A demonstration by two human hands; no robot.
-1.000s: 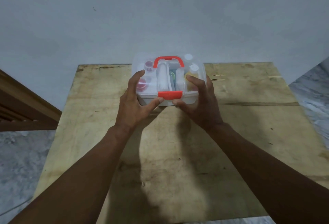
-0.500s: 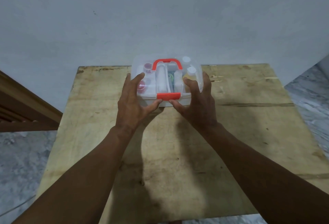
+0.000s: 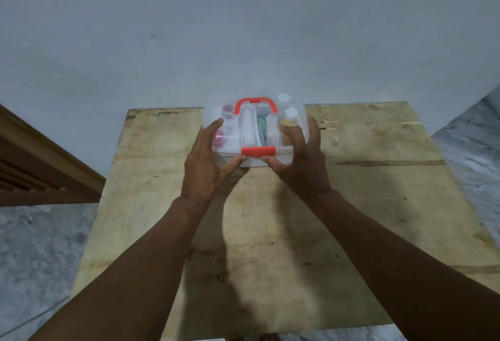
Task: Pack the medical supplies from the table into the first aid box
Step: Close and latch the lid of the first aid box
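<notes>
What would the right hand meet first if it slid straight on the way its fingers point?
The right hand already touches the clear first aid box; beyond the box, probably the wall, though depth is unclear.

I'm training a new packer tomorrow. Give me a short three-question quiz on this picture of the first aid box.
1. True or false: the lid of the first aid box is shut, with supplies visible through it.
2. What colour are the handle and the latch?
3. Where is the left hand? A) flat on the table B) on the box's left side C) lifting the handle

Key: 1 true. 2 red. 3 B; the right hand grips the opposite side.
</notes>
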